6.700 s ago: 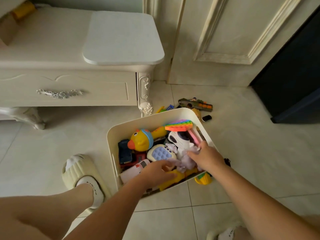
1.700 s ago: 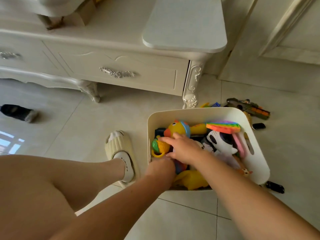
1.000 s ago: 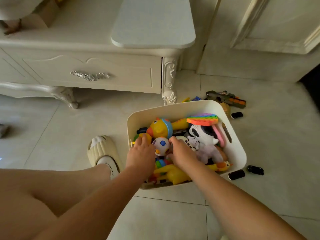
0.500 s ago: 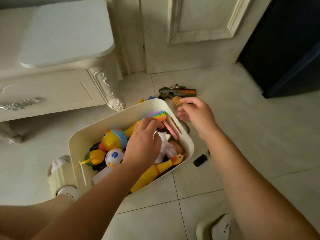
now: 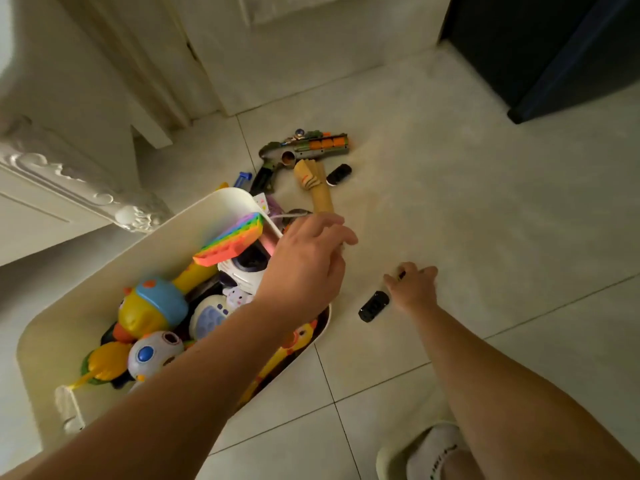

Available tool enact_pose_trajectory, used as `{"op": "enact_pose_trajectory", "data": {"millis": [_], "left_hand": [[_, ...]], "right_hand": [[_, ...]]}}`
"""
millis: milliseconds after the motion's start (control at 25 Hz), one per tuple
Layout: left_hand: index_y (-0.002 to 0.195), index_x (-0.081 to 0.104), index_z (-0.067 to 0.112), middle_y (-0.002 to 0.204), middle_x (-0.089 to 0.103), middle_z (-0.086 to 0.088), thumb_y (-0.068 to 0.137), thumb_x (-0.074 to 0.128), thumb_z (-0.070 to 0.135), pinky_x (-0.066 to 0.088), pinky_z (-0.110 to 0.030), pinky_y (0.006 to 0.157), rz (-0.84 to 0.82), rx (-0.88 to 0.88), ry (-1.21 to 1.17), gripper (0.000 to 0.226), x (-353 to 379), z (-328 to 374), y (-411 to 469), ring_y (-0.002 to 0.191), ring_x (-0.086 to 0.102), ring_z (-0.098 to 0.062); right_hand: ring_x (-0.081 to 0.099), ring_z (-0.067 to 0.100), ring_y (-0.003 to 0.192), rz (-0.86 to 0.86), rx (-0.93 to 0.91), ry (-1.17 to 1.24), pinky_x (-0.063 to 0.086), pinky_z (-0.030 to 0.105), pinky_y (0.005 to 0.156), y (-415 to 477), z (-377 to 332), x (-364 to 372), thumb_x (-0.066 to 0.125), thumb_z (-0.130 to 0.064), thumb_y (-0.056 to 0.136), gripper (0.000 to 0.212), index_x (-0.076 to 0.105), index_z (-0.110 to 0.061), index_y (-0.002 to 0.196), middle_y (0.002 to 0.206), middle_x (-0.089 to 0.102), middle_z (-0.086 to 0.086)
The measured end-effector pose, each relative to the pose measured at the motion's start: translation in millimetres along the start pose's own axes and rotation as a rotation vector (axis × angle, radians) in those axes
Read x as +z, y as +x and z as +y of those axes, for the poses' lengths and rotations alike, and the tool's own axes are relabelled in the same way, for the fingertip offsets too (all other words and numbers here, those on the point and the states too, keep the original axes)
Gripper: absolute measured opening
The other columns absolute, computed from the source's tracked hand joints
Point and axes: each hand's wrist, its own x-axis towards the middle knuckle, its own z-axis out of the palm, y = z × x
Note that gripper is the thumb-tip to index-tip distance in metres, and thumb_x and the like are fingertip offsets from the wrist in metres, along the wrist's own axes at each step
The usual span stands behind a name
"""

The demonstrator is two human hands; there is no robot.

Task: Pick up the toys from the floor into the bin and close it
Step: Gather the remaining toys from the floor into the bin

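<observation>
— Where were the toys?
— Many filled the bin (image 5: 221,202); a toy gun (image 5: 304,148) and black car (image 5: 374,306) lay on the floor.
— The hands?
— Left hand (image 5: 304,265) hovered loosely open over the bin's edge, empty; right hand (image 5: 414,287) reached down beside the car, its grip unclear.

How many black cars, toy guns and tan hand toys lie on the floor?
Black cars: 2, perhaps one more under the right hand
Toy gun: 1
Tan hand toy: 1
Total: 4

No legible txt or labels anywhere.
</observation>
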Motion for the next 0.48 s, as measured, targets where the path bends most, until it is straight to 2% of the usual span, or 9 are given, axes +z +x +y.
{"op": "enact_pose_trajectory", "data": {"millis": [80, 160, 240, 360, 400, 480], "left_hand": [[0.109, 0.066, 0.02, 0.128, 0.055, -0.002, 0.088, 0.052, 0.004, 0.039, -0.03, 0.099, -0.024, -0.052, -0.002, 0.029, 4.7, -5.7, 6.2, 0.12, 0.046, -0.019], [0.108, 0.065, 0.022, 0.129, 0.054, 0.001, 0.089, 0.053, 0.004, 0.038, -0.025, 0.098, -0.013, -0.087, -0.02, 0.029, 7.8, -8.9, 7.1, 0.121, 0.045, -0.015], [0.105, 0.066, 0.023, 0.127, 0.055, 0.001, 0.089, 0.053, 0.002, 0.04, -0.025, 0.095, 0.031, -0.101, -0.067, 0.03, 8.2, -10.2, 8.3, 0.119, 0.047, -0.014], [0.101, 0.064, 0.028, 0.12, 0.056, 0.008, 0.089, 0.05, 0.0, 0.04, -0.015, 0.088, 0.084, -0.175, -0.146, 0.033, 2.9, -11.4, 13.1, 0.109, 0.047, -0.005], [0.1, 0.063, 0.03, 0.119, 0.055, 0.011, 0.089, 0.049, 0.001, 0.038, -0.008, 0.085, 0.079, -0.21, -0.171, 0.034, 0.3, -12.0, 14.3, 0.105, 0.047, 0.0], [0.098, 0.061, 0.036, 0.117, 0.055, 0.014, 0.09, 0.048, 0.002, 0.037, 0.001, 0.077, 0.073, -0.281, -0.238, 0.037, -6.3, -14.0, 16.6, 0.097, 0.05, 0.006]], "right_hand": [[0.05, 0.033, 0.106, 0.013, 0.027, 0.024, 0.04, 0.027, 0.074, 3.7, -1.0, 0.9, 0.05, -0.019, 0.094, 0.03, 0.053, -0.011, 0.123, 0.129, 0.044, 0.015], [0.055, 0.034, 0.094, 0.075, 0.17, 0.217, 0.04, 0.031, 0.068, 3.5, 0.6, -2.2, 0.054, -0.017, 0.089, 0.03, 0.051, -0.006, 0.117, 0.123, 0.046, 0.016], [0.056, 0.03, 0.084, 0.017, 0.245, 0.238, 0.042, 0.032, 0.067, -2.1, 0.6, -5.4, 0.054, -0.028, 0.089, 0.035, 0.045, -0.009, 0.117, 0.114, 0.053, 0.012], [0.061, 0.029, 0.089, -0.115, 0.199, 0.106, 0.041, 0.031, 0.066, -14.9, -10.9, 2.2, 0.056, -0.057, 0.083, 0.055, 0.036, -0.015, 0.113, 0.097, 0.06, 0.006], [0.063, 0.028, 0.092, -0.117, 0.169, 0.057, 0.041, 0.031, 0.066, -18.0, -15.0, 8.5, 0.058, -0.061, 0.081, 0.06, 0.036, -0.016, 0.113, 0.097, 0.06, 0.005], [0.063, 0.028, 0.099, -0.113, 0.1, -0.017, 0.043, 0.031, 0.067, -24.0, -22.8, 19.9, 0.062, -0.055, 0.08, 0.059, 0.038, -0.017, 0.119, 0.109, 0.059, 0.005]]}}
